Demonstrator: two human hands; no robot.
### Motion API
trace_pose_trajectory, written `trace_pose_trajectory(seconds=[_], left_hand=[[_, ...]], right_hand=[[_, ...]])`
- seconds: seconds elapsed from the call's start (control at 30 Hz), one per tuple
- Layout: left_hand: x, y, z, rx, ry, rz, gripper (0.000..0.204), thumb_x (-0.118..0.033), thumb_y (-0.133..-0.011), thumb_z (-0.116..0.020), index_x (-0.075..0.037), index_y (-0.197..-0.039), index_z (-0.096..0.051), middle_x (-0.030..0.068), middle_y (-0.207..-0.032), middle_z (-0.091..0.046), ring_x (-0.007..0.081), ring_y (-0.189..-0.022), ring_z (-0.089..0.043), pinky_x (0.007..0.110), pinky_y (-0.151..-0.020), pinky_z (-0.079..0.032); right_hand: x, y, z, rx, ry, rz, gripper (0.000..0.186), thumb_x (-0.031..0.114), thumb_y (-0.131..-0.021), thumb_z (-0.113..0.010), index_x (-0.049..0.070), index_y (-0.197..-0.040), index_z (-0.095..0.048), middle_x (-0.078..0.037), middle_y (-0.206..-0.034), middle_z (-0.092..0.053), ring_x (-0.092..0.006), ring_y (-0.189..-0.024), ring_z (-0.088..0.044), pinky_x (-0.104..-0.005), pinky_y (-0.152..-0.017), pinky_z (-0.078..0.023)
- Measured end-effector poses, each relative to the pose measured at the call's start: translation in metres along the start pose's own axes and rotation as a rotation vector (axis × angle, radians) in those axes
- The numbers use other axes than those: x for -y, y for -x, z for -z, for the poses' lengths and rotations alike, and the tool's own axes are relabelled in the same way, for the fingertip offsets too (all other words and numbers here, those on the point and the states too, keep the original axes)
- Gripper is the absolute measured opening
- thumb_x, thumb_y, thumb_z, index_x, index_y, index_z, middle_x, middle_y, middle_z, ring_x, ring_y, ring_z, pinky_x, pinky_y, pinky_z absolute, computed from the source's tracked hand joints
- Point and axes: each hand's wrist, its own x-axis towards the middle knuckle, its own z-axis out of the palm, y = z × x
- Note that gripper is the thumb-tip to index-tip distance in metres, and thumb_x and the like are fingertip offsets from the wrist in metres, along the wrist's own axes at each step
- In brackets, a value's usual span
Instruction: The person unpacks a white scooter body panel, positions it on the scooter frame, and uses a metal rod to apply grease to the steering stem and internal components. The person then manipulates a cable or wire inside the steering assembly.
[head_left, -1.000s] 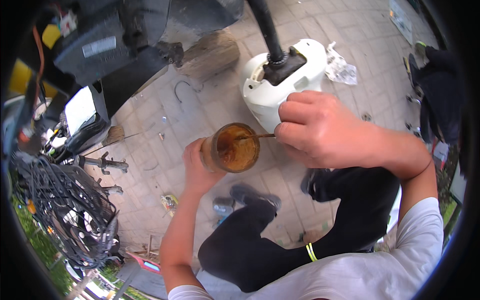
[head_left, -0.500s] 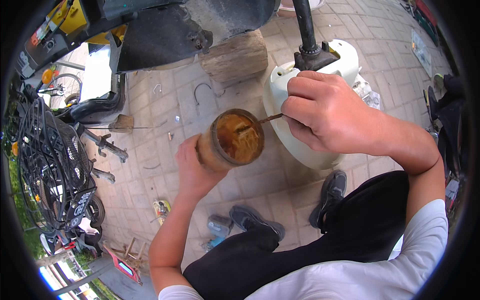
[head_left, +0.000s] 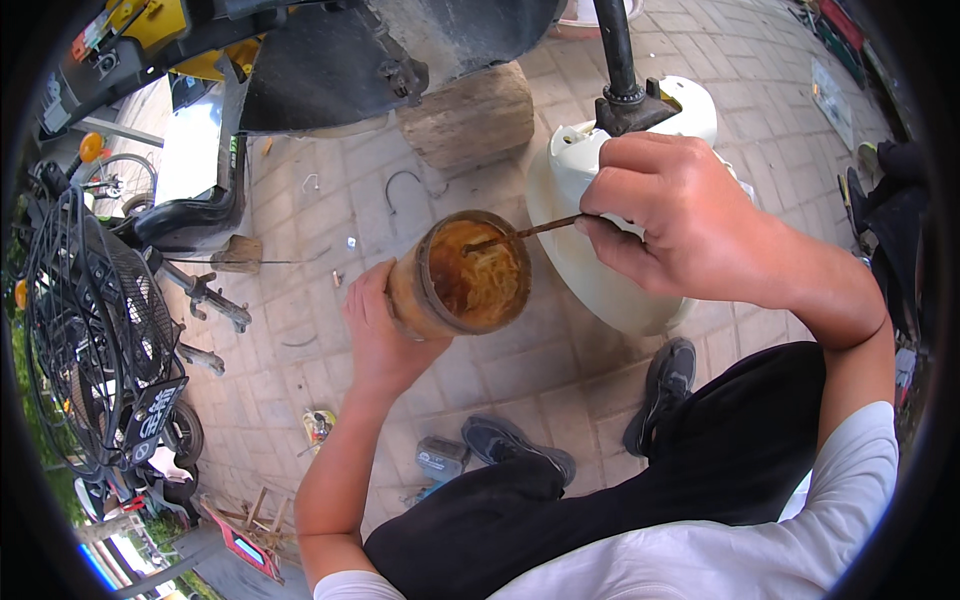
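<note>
My left hand is wrapped round the side of a grimy round can, tilted so that its open mouth shows. Inside lies thick yellow-brown grease. Between the thumb and fingers of my right hand is pinched a thin, rusty-brown stick. Its far end dips into the grease past the can's rim. Below and behind my right hand stands a cream-white plastic scooter panel, with a black steering tube rising from it.
A wooden block props a dark scooter underbody ahead. Scooters with a black wire basket stand at the left. A battery pack lies beside my shoe. A hooked wire rests on the brick paving. Another person's dark-clothed leg shows at right.
My right hand has shifted slightly right, drawing the stick outward so more of it shows between hand and can. The left hand keeps its hold on the can, nearly still.
</note>
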Motion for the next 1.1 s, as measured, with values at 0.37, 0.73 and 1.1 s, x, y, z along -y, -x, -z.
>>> trace_pose_trajectory(seconds=[0.37, 0.73, 1.1], left_hand=[[0.004, 0.000, -0.001, -0.010, -0.013, -0.052, 0.093, -0.015, -0.051, -0.092, -0.004, -0.129, -0.042, 0.0154, -0.116, -0.053, 0.0362, -0.109, -0.049, 0.044, -0.094, -0.040], [0.002, -0.001, -0.002, 0.009, 0.093, 0.048, 0.090, -0.015, -0.053, -0.093, -0.004, -0.129, -0.044, 0.0129, -0.120, -0.052, 0.0302, -0.111, -0.052, 0.041, -0.096, -0.043], [0.008, -0.001, -0.005, -0.050, -0.003, -0.004, 0.092, -0.019, -0.053, -0.094, -0.004, -0.129, -0.045, 0.0125, -0.121, -0.051, 0.0304, -0.113, -0.051, 0.041, -0.098, -0.041]], right_hand=[[0.005, -0.006, -0.001, -0.065, 0.024, -0.163, 0.016, 0.005, -0.070, -0.071, 0.000, -0.066, -0.056, -0.014, -0.063, -0.058, -0.0330, -0.058, -0.061, -0.0393, -0.055, -0.050], [0.006, -0.001, 0.012, -0.055, -0.218, -0.078, 0.014, -0.006, -0.073, -0.071, 0.001, -0.075, -0.059, -0.007, -0.067, -0.055, -0.0197, -0.054, -0.056, -0.0302, -0.047, -0.041], [0.008, 0.000, -0.011, 0.021, -0.128, 0.180, 0.020, -0.001, -0.066, -0.072, 0.003, -0.076, -0.055, -0.008, -0.070, -0.049, -0.0261, -0.059, -0.055, -0.0366, -0.048, -0.044]])
